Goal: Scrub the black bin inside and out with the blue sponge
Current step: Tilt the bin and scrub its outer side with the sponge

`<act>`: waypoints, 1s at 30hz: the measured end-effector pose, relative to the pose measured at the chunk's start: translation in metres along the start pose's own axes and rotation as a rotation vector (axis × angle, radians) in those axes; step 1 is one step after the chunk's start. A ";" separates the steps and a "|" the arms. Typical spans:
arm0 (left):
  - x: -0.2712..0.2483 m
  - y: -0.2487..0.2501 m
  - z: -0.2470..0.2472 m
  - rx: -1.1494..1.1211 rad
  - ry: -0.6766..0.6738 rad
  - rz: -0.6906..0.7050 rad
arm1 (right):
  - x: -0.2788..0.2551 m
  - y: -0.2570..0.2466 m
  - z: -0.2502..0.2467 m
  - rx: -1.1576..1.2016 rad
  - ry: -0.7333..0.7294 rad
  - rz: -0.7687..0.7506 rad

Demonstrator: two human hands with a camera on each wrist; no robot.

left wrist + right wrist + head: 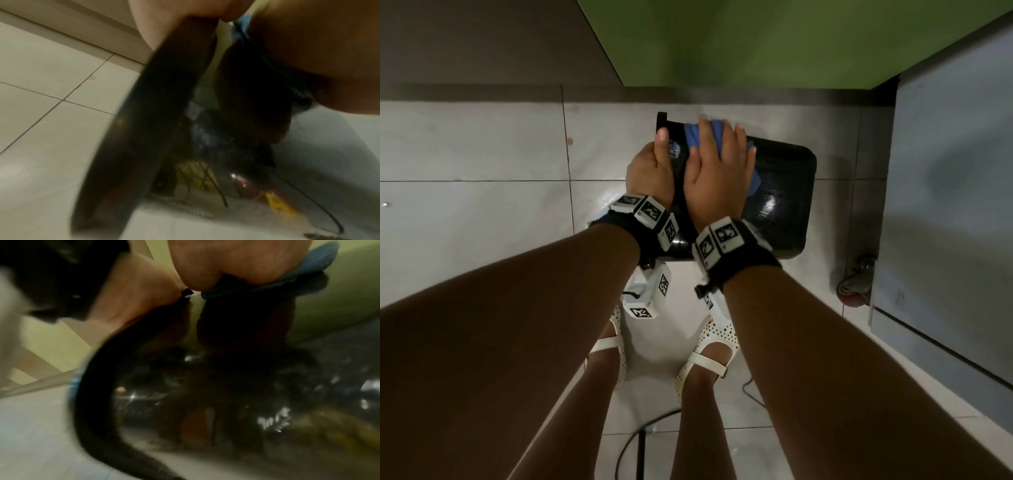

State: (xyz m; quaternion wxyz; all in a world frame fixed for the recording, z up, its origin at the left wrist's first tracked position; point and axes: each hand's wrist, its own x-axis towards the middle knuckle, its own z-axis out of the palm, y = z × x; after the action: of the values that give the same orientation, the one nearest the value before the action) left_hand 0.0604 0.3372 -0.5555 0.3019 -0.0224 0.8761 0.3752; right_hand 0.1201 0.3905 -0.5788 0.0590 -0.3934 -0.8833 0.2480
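The left hand (650,168) grips the rim of the light, stiff, wet-slick black bin (780,192) while the right hand (719,171) presses flat-fingered on the soft blue sponge (693,137).

The black bin (780,192) looks like glossy plastic, with bright glints on its side. The blue sponge (697,137) is matt and soft-looking. The floor tiles (482,144) are smooth, slightly shiny.

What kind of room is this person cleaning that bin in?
Probably a kitchen or utility area, though I can't be sure. The floor is pale glossy tile, a green wall rises behind the black bin, and a grey cabinet on a castor wheel stands to the right.
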 end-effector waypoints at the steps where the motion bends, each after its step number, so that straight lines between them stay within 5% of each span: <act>1: 0.000 0.001 0.000 0.006 -0.002 -0.006 | 0.005 0.005 -0.003 -0.021 -0.019 -0.003; 5: -0.002 0.004 -0.001 0.004 0.000 -0.023 | 0.018 0.040 -0.021 -0.119 -0.042 0.041; 8: -0.001 0.004 0.000 -0.022 0.000 -0.029 | 0.022 0.075 -0.036 -0.200 -0.049 0.243; 14: -0.002 0.001 0.000 -0.018 0.016 -0.008 | 0.027 0.104 -0.058 0.187 0.001 0.810; 16: -0.002 0.001 0.000 -0.032 0.010 -0.013 | 0.027 0.098 -0.055 0.142 0.032 0.860; 22: -0.001 0.002 0.001 -0.090 -0.004 -0.023 | -0.018 0.046 -0.016 -0.268 0.101 0.407; 27: 0.000 -0.001 0.000 -0.103 -0.005 -0.026 | -0.065 -0.008 0.002 -0.153 -0.217 0.044; 30: 0.001 -0.003 -0.001 -0.090 -0.018 -0.020 | -0.067 0.007 -0.002 -0.217 -0.224 -0.209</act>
State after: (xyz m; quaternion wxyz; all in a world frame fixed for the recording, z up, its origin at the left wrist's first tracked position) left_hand 0.0597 0.3342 -0.5575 0.3120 -0.0415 0.8554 0.4115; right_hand 0.1712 0.3467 -0.5743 -0.0570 -0.2735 -0.9420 0.1860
